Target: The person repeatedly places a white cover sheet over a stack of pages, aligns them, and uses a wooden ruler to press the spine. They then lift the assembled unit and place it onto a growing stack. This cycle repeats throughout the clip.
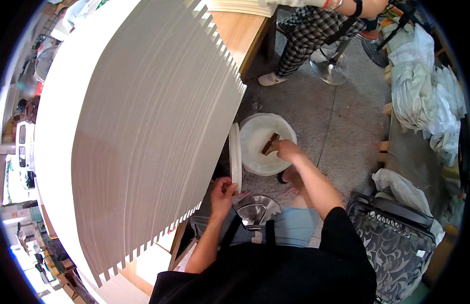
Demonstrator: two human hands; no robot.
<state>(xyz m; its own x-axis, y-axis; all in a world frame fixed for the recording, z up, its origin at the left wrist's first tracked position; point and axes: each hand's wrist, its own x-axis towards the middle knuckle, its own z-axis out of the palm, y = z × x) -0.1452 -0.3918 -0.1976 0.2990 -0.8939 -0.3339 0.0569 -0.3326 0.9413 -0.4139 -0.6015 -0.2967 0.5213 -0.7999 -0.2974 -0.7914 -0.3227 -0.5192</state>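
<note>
right hand (pixel 288 150) grips brown flat brush (pixel 270 144), inside white bucket (pixel 290 133); left hand (pixel 222 195) pinches white lid (pixel 235 157) near its 6 o'clock end, lid on edge at bucket's 9 o'clock. brush probably light, stiff-backed, slippery if wet; best held at its 3 o'clock side. 1 white tag (pixel 421 253) at 4 o'clock, unreadable.

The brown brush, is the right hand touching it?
Touching. The head view shows the right hand's fingers closed on the brush, with no gap between them; that right hand is bare.
</note>
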